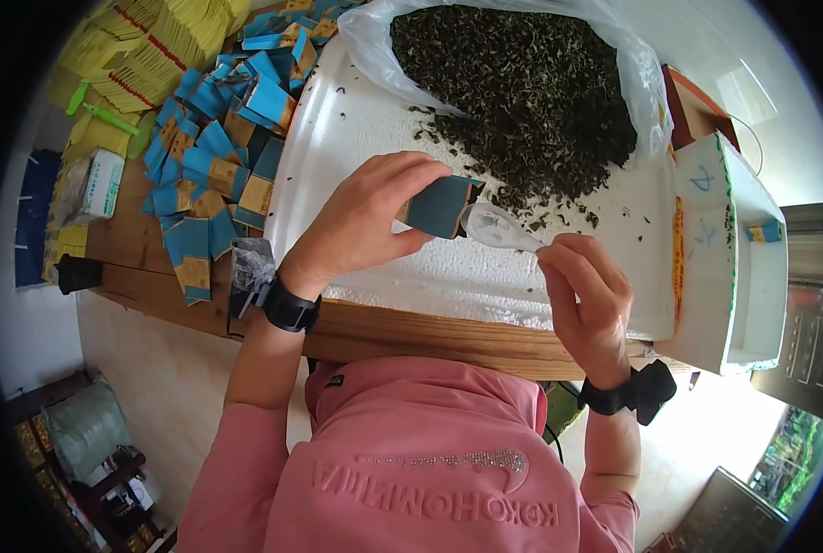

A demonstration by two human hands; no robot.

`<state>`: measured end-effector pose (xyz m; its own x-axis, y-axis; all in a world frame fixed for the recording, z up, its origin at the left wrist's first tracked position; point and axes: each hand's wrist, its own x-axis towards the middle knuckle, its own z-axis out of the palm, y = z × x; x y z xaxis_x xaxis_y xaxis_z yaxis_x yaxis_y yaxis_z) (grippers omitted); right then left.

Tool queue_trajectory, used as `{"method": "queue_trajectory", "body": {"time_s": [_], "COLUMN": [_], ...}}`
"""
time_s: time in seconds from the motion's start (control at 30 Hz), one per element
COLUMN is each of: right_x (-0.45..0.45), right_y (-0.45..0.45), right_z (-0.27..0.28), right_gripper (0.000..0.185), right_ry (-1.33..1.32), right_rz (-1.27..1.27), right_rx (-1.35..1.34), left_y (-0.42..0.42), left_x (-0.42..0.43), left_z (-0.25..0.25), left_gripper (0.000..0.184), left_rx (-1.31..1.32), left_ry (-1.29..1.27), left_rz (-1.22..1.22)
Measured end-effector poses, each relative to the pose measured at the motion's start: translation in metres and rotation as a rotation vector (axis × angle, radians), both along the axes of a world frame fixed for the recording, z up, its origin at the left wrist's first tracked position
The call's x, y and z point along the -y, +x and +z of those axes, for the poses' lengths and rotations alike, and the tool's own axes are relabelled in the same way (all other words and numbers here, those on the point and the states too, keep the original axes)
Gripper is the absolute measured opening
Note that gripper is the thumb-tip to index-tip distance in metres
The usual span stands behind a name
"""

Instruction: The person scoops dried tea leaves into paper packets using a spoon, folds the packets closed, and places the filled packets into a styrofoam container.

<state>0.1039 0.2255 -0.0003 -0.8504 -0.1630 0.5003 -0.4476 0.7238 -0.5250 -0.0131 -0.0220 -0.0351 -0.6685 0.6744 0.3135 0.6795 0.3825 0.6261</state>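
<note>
My left hand (367,214) grips a small blue packet (437,205) between thumb and fingers, its open end facing right. In my right hand (588,293) is the handle of a clear plastic spoon (499,229), whose bowl touches the packet's mouth. Whether the spoon bowl holds anything is hard to tell. Behind both hands, a heap of dark dried leaves (513,92) spills from a clear plastic bag (653,88) onto a white foam tray (384,286).
Many blue and brown packets (213,170) are piled at the left, beside yellow stacked packaging (167,46) and a green tool (103,112). A white foam box (743,276) with a packet inside stands at the right. The wooden table edge (411,336) runs nearest my body.
</note>
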Motion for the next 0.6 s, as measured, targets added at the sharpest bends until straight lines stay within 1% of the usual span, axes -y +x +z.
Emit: {"method": "queue_trajectory", "body": {"time_s": [0.03,0.1,0.23,0.27,0.33,0.37,0.4,0.43,0.5,0.6], "right_x": [-0.001,-0.003,-0.005,-0.006,-0.005,-0.003,-0.001,0.001,0.002,-0.003], "right_y": [0.000,-0.001,0.001,0.001,-0.002,-0.002,-0.002,-0.004,-0.006,-0.004], "right_z": [0.000,0.000,-0.002,-0.002,0.000,0.001,0.002,0.002,0.002,-0.001], "right_gripper": [0.018,0.020,0.020,0.021,0.022,0.023,0.024,0.024,0.026,0.020], "right_ry": [-0.003,0.086,0.089,0.130,0.158,0.221,0.282,0.264,0.301,0.239], "right_rz": [-0.002,0.007,-0.001,0.003,0.028,0.030,0.036,0.062,0.030,-0.018], "right_rx": [0.002,-0.041,-0.034,-0.039,-0.050,-0.035,-0.020,-0.024,-0.048,-0.011], "left_y": [0.000,0.000,0.000,0.000,-0.002,-0.002,-0.003,-0.003,-0.002,-0.003], "left_x": [-0.001,-0.003,-0.005,-0.006,-0.007,-0.009,-0.012,-0.013,-0.016,-0.015], "left_z": [-0.001,-0.004,-0.008,-0.010,-0.013,-0.014,-0.016,-0.016,-0.019,-0.020], "left_gripper": [0.067,0.067,0.064,0.064,0.059,0.059,0.057,0.055,0.055,0.054], "left_rx": [0.010,-0.014,-0.057,-0.056,-0.153,-0.153,-0.178,-0.203,-0.193,-0.176], "left_ry": [-0.002,-0.010,-0.018,-0.020,-0.006,-0.022,-0.010,0.000,0.003,0.039], "left_rz": [0.001,-0.005,-0.002,0.002,-0.038,-0.018,-0.056,-0.094,-0.072,-0.064]}}
